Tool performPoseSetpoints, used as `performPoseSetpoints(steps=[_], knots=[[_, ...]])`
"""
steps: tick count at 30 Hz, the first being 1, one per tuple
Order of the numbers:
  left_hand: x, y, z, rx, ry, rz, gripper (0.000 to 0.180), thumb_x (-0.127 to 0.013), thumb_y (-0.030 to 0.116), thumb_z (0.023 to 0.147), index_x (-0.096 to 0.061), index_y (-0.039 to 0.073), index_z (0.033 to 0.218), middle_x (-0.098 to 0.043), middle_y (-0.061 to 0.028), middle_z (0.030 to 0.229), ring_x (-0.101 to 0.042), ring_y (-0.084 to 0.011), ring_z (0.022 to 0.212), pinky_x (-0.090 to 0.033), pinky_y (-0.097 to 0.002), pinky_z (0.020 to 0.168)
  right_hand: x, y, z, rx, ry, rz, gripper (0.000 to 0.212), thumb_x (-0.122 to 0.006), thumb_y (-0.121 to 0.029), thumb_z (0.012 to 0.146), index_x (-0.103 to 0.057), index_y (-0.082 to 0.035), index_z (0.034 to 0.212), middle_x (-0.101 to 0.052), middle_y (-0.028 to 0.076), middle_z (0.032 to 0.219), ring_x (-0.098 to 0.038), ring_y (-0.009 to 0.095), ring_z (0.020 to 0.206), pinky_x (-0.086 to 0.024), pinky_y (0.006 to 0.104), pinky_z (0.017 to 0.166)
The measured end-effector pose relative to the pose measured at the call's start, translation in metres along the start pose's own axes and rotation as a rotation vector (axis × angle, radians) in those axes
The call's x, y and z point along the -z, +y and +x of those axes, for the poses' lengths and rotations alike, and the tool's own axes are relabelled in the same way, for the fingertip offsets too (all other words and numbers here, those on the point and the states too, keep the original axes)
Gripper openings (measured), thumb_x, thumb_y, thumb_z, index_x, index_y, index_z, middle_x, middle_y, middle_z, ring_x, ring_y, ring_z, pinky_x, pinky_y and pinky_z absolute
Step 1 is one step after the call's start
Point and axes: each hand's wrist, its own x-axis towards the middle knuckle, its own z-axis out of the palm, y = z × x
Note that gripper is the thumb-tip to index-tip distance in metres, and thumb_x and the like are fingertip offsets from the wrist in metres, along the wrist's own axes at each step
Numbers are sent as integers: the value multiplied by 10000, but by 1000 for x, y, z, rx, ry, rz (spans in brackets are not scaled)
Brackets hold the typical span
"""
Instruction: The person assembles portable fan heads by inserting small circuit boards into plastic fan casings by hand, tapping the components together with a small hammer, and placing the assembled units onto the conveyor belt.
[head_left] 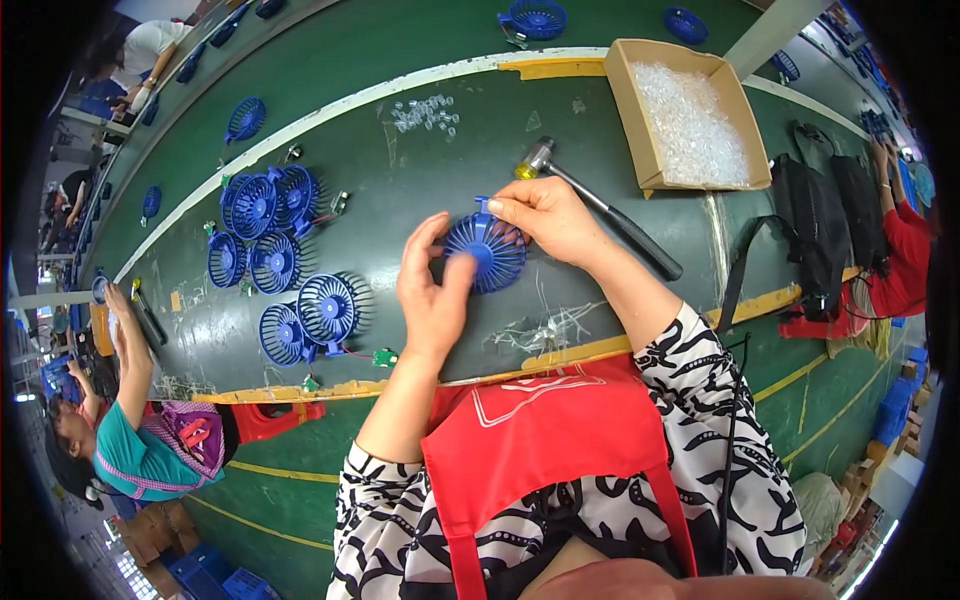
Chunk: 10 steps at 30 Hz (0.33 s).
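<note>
Between my two hands is a round blue fan cage [490, 256] with thin radial ribs, its face turned up toward me. My left hand [432, 295] curves around its left side, the thumb blurred over the ribs. At the upper right, my right hand [556, 218] pinches the rim near a small tab. A mallet [638, 240] with a black handle and a yellow-tipped metal head lies just beyond my right hand. To the left, several more blue fan units [327, 309] rest on the dark green bench, some with small green circuit boards [384, 357] on wires.
At the back right stands an open cardboard box [630, 130] of small clear plastic pieces; a loose pile [425, 115] lies left of it. Beyond the white strip, a green belt carries blue fan parts [537, 18]. A black bag [815, 225] sits right. Co-workers are on both sides.
</note>
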Motion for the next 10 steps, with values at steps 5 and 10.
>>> performPoseSetpoints(steps=[5,10], knots=[[-15,0,65,-75,182,128,119,-657,59,877,-690,-15,965,-661,-92,935,-610,-133,756,-493,-243,678,17,3,-2,77,52,-69,234,-626,-207,946,-685,11,1003,-629,-7,745,-550,48,619,-452,203,538],[-30,-11,115,-24,131,178,118,-697,60,845,-713,15,952,-653,-56,840,-574,-103,667,-480,-228,628,37,-3,2,39,136,-43,229,-672,-216,915,-691,-13,1018,-630,-9,747,-562,50,632,-459,194,549]])
